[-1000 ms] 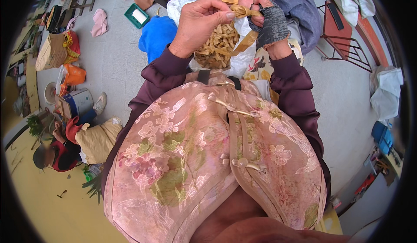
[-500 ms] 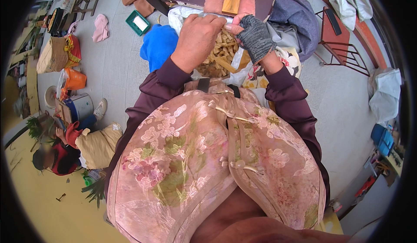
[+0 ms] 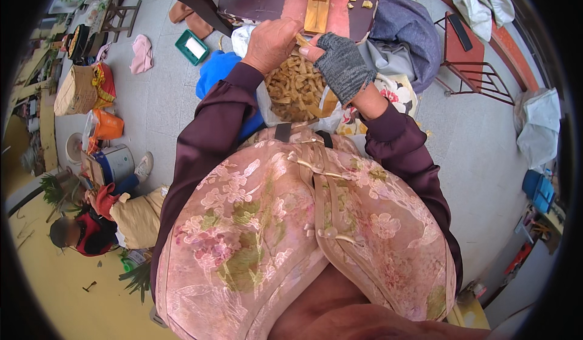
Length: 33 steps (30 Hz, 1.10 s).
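My left hand (image 3: 271, 43), bare, is closed at a short tan strip (image 3: 302, 40), back toward me. My right hand (image 3: 340, 65), in a grey fingerless knitted glove, pinches the same strip with thumb and fingers; most of it is hidden between them. Below both hands lies a heap of folded tan pieces (image 3: 294, 88) in a white plastic sack (image 3: 328, 122). Just beyond my hands, an upright wooden piece (image 3: 316, 15) stands on a pink cloth (image 3: 340, 6) over a dark padded seat (image 3: 249, 3), with small yellow scraps on it.
A blue cloth (image 3: 212, 72) and green tray (image 3: 190, 47) lie left, grey-blue fabric (image 3: 401, 42) right. A red folding chair (image 3: 463, 49) stands farther right. A seated co-worker (image 3: 79, 230) is at lower left, near an orange bucket (image 3: 109, 124) and round container (image 3: 115, 161).
Since a second ago both hands have come down and closer together. My left hand has turned its back toward me, and the looped strip that showed between them is now mostly covered.
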Each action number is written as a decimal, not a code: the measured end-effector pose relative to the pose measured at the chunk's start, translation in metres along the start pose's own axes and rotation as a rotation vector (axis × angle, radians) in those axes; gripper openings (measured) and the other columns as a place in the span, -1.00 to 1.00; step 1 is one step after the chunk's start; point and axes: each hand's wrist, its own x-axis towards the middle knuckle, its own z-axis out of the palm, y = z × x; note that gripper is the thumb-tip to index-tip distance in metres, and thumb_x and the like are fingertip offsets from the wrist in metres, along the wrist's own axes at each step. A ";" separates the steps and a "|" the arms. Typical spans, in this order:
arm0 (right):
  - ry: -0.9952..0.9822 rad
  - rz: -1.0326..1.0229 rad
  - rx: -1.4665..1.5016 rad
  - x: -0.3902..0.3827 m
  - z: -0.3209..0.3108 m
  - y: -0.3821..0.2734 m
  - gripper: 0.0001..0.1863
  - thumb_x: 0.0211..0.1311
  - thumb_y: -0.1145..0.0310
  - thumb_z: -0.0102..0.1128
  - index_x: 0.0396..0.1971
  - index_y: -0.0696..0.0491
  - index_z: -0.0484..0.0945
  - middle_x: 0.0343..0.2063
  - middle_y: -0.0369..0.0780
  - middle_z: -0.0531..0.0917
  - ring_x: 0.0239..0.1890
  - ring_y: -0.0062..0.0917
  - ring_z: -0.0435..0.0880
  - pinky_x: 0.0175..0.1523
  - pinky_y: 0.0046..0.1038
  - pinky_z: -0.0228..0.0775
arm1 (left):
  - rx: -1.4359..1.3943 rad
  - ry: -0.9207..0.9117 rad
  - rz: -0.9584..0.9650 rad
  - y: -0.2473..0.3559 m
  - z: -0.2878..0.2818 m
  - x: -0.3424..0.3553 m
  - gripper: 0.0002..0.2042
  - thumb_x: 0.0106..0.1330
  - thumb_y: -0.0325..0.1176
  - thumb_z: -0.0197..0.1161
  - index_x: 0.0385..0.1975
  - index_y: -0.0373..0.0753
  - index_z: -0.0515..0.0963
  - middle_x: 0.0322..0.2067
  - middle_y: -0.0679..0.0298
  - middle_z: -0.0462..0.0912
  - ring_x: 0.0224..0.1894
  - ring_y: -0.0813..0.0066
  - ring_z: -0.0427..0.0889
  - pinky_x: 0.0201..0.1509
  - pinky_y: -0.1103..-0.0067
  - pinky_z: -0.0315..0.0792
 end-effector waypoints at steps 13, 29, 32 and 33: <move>0.198 -0.217 -0.566 0.052 -0.024 0.103 -0.69 0.25 0.10 0.03 -0.47 0.03 0.57 -0.58 -0.18 0.51 -0.48 -0.28 0.53 -0.33 -0.27 0.35 | -1.016 -0.055 -0.715 -0.016 0.011 0.034 -0.82 0.37 -0.26 0.08 -0.18 -0.23 0.44 -0.59 0.48 0.32 -0.61 0.75 0.28 -0.55 0.77 0.23; 0.123 0.114 -0.673 0.082 0.003 0.139 -0.55 0.19 -0.02 -0.02 -0.34 0.11 0.58 -0.42 -0.01 0.60 -0.28 -0.12 0.60 -0.16 -0.19 0.41 | -0.228 -0.178 -0.711 -0.046 0.059 0.032 -0.73 0.27 -0.19 0.05 -0.27 -0.28 0.50 -0.38 0.08 0.58 -0.32 0.21 0.54 -0.21 0.40 0.40; -0.024 0.140 -0.826 0.063 -0.006 0.147 -0.56 0.21 0.02 -0.06 -0.25 0.10 0.56 -0.27 0.00 0.59 -0.19 -0.11 0.57 -0.07 -0.19 0.39 | -0.104 -0.309 -0.822 -0.029 0.040 0.032 -0.69 0.24 -0.13 0.01 -0.21 -0.21 0.52 -0.26 -0.08 0.60 -0.14 -0.04 0.55 -0.06 0.24 0.38; -0.069 0.140 -0.876 0.061 -0.008 0.145 -0.56 0.22 0.03 -0.08 -0.22 0.10 0.55 -0.22 0.00 0.59 -0.16 -0.11 0.57 -0.04 -0.19 0.38 | -0.169 -0.306 -0.798 -0.029 0.038 0.024 -0.69 0.24 -0.14 0.03 -0.20 -0.21 0.52 -0.28 -0.07 0.60 -0.15 -0.03 0.55 -0.06 0.25 0.38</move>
